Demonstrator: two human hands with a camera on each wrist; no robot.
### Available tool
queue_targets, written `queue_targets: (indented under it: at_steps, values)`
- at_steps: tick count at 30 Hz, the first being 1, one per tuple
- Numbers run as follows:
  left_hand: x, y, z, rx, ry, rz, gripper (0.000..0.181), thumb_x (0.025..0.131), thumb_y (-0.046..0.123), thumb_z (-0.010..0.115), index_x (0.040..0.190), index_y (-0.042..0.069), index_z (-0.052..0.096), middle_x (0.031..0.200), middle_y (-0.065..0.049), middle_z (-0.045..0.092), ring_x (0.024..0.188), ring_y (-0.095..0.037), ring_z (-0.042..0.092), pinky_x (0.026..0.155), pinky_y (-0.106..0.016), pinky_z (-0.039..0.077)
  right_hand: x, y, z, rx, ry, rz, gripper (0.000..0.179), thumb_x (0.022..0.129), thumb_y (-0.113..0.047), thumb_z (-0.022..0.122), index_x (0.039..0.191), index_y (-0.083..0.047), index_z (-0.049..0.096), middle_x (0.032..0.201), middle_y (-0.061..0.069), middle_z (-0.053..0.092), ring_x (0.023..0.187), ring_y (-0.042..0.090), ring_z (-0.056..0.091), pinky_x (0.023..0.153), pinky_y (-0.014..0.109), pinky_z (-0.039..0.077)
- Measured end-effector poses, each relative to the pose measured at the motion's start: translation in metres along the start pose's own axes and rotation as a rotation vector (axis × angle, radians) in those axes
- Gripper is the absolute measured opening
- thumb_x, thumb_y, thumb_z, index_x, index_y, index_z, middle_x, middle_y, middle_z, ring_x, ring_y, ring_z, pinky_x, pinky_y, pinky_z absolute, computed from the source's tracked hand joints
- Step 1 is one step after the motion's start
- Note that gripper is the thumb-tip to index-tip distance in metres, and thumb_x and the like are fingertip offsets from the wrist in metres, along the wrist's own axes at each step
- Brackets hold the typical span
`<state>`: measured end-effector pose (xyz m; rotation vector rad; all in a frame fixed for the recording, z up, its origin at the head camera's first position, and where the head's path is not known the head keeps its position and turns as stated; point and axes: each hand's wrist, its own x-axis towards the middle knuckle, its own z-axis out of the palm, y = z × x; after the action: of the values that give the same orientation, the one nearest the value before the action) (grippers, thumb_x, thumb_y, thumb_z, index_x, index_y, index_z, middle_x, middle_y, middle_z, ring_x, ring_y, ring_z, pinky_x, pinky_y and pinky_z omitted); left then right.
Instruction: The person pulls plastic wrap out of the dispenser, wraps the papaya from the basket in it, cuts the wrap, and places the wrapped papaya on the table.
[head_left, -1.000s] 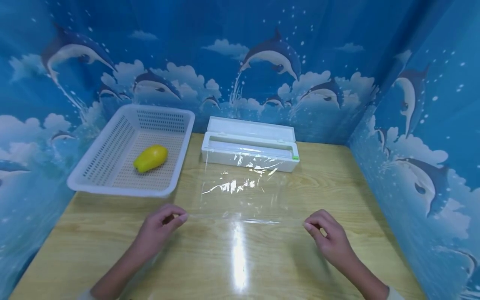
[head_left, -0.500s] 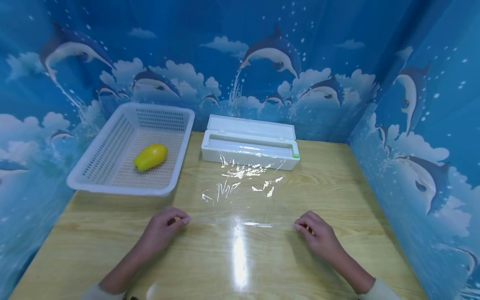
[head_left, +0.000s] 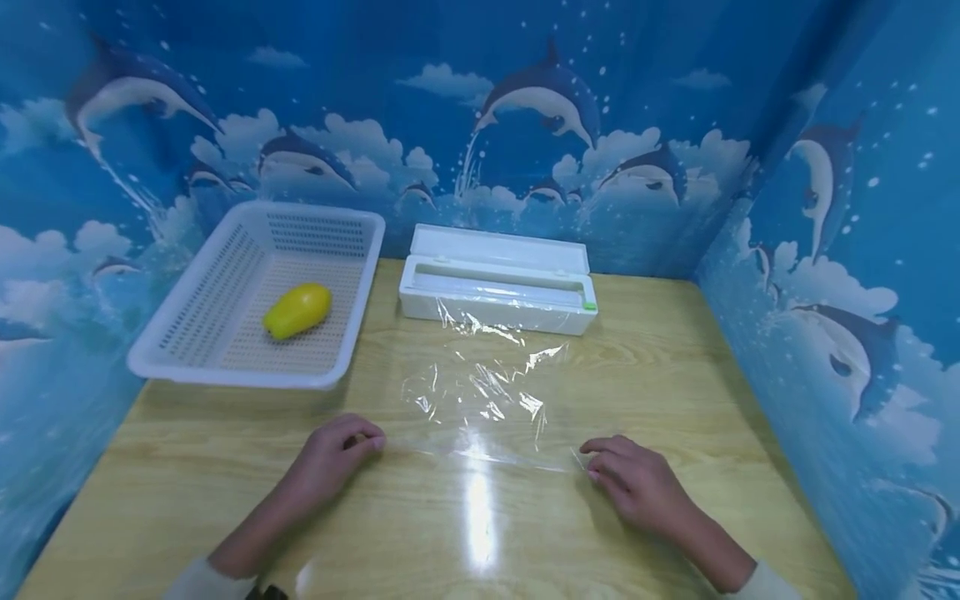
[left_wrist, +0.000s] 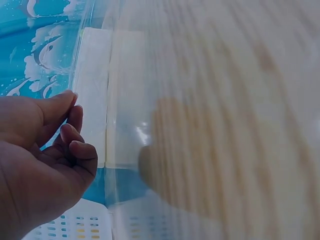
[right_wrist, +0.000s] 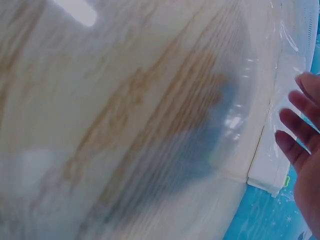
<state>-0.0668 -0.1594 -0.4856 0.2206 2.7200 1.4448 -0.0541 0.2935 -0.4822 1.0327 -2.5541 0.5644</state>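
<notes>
Clear film [head_left: 487, 392] runs from the white box [head_left: 417, 307] across the surface [head_left: 652, 350] on its near side. Nearer than the box, beyond its left end, the left hand [head_left: 333, 454] pinches the film's edge; toward its right end, the right hand [head_left: 633, 482] has fingers loosely extended (whether it touches film, I cannot tell). Left of the box, a basket [head_left: 240, 377] holds yellow fruit [head_left: 297, 311].

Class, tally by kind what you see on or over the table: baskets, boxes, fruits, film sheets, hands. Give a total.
Basket: 1
Box: 1
Fruit: 1
Film sheet: 1
Left hand and right hand: 2
Total: 6
</notes>
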Motion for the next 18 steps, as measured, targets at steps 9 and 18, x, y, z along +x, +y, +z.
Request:
queue_targets:
  at_steps: [9,18]
  values:
    - [0.004,0.002,0.000,0.023,-0.032,-0.049,0.005,0.091,0.012,0.072,0.095,0.015,0.073,0.091,0.003,0.068,0.080,-0.008,0.057,0.071,-0.022,0.051,-0.002,-0.001,0.001,0.103,-0.007,-0.006,0.011,0.084,-0.010,0.077,0.092,-0.015,0.071,0.092,-0.007,0.072,0.083,0.008,0.069,0.075,0.017,0.054]
    - [0.004,-0.001,0.001,0.059,-0.113,-0.090,0.005,0.092,0.016,0.072,0.096,0.017,0.074,0.095,0.004,0.069,0.089,-0.012,0.061,0.080,-0.028,0.052,-0.007,0.001,0.010,0.163,-0.060,0.127,0.022,0.082,-0.003,0.080,0.093,-0.020,0.071,0.085,-0.015,0.066,0.075,-0.004,0.059,0.065,0.009,0.045]
